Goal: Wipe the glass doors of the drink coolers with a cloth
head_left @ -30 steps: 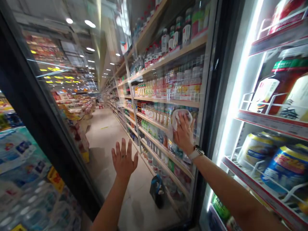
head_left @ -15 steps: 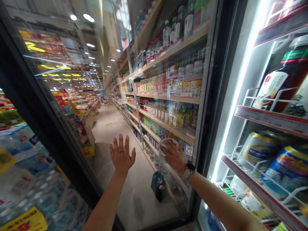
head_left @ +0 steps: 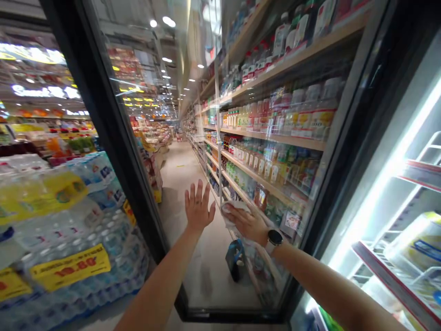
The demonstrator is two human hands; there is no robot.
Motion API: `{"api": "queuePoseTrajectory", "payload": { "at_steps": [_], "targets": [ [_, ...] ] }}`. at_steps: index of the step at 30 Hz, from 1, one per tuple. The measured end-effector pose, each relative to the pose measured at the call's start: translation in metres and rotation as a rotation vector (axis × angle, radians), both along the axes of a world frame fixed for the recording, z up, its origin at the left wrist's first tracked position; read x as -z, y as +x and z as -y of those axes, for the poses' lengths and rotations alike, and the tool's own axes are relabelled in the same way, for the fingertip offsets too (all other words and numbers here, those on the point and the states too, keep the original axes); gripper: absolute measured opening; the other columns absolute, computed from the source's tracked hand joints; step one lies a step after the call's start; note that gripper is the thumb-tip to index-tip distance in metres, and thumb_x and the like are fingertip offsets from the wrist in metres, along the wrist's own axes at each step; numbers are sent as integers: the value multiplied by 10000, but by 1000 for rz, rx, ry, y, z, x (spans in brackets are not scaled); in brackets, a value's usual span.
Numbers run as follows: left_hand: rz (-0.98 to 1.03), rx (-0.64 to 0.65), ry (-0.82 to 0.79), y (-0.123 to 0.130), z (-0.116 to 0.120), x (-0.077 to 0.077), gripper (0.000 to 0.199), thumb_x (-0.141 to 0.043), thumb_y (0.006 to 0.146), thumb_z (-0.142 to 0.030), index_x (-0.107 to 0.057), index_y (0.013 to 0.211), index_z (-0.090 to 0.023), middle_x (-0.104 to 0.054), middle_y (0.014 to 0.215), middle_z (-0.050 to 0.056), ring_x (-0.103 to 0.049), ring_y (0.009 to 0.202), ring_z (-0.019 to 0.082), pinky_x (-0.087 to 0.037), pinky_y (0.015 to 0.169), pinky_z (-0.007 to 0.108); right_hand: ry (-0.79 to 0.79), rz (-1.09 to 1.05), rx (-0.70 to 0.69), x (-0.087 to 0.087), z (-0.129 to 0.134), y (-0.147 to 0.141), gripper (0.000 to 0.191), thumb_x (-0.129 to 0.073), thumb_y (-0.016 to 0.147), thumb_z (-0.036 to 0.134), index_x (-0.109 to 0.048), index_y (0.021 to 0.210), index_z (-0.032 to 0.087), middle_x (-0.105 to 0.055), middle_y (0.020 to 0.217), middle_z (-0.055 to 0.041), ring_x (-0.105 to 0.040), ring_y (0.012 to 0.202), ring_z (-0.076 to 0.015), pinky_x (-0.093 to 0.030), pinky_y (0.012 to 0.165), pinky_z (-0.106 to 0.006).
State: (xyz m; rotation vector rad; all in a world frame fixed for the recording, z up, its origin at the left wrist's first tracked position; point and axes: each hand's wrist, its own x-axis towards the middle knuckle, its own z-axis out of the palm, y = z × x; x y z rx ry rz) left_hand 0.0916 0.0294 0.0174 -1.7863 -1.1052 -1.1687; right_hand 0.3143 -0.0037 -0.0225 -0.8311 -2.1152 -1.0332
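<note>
A glass door [head_left: 203, 289] in a black frame stands before me. My left hand [head_left: 199, 207] lies flat against the glass, fingers spread, holding nothing. To its right, my right hand [head_left: 246, 224] presses a white cloth [head_left: 237, 205] to the pane, its fingers stretched over it. Part of the cloth is covered by the hand. A dark round watch [head_left: 274, 237] sits on my right wrist.
Lit cooler shelves [head_left: 382, 266] with cans stand at the right. Stacked packs of water bottles [head_left: 113, 243] with a yellow price sign [head_left: 70, 267] are at the left. Shelves of bottled drinks and a dark bag-like object [head_left: 234, 257] show in the glass.
My right hand and the cloth have slid left over the glass, closer to my left hand. The view has turned left, showing more of the bottle packs and less of the cooler.
</note>
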Motion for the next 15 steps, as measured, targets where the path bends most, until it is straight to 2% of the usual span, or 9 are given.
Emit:
{"api": "queuePoseTrajectory", "payload": {
  "at_steps": [2, 3, 5, 7, 10, 13, 15],
  "targets": [
    [-15, -18, 7, 1, 2, -1, 565, -389, 951, -402, -485, 1440, -137, -427, 1524, 160, -218, 1501, 296, -138, 1225, 507, -52, 41, -46, 24, 3, 2, 505, -399, 984, 151, -486, 1438, 351, -578, 1428, 50, -615, 1143, -145, -330, 1112, -310],
    [-25, -28, 13, 1, 3, -2, 560, -378, 953, -396, -493, 1434, -134, -429, 1522, 159, -215, 1502, 291, -142, 1224, 497, -76, 59, -66, 29, 4, 4, 507, -389, 982, 136, -504, 1422, 360, -585, 1419, 57, -620, 1136, -142, -347, 1097, -306],
    [-34, -44, 5, 2, 5, -3, 555, -362, 956, -389, -505, 1424, -129, -432, 1521, 157, -211, 1503, 285, -144, 1221, 484, -108, 92, -99, 27, 4, 8, 523, -373, 980, 109, -508, 1415, 365, -579, 1425, 59, -619, 1148, -136, -357, 1095, -310],
    [-28, -47, -23, 3, 7, -3, 561, -353, 956, -402, -517, 1414, -121, -440, 1515, 162, -216, 1502, 283, -137, 1221, 476, -114, 110, -113, 7, 2, 12, 536, -373, 979, 105, -474, 1443, 354, -543, 1461, 53, -591, 1207, -135, -340, 1125, -324],
    [-16, -39, -61, 2, 8, -3, 575, -354, 954, -423, -522, 1407, -111, -440, 1513, 169, -224, 1500, 284, -125, 1222, 476, -85, 41, -68, -44, -3, 14, 572, -399, 981, 128, -356, 1520, 314, -453, 1536, 12, -466, 1367, -165, -259, 1195, -386],
    [-21, -33, -39, 2, 8, -2, 576, -351, 957, -420, -509, 1418, -112, -432, 1518, 166, -210, 1504, 281, -117, 1225, 481, 50, -74, 1, -92, -8, 8, 577, -441, 983, 167, -323, 1539, 264, -416, 1558, -41, -353, 1450, -206, -146, 1237, -463],
    [-34, -24, 14, 2, 9, -3, 567, -351, 963, -405, -492, 1431, -118, -427, 1523, 161, -188, 1509, 277, -114, 1227, 479, 145, -83, -3, -104, -9, 3, 548, -460, 981, 179, -366, 1518, 229, -428, 1549, -64, -329, 1462, -215, -87, 1247, -485]
  ]
}}
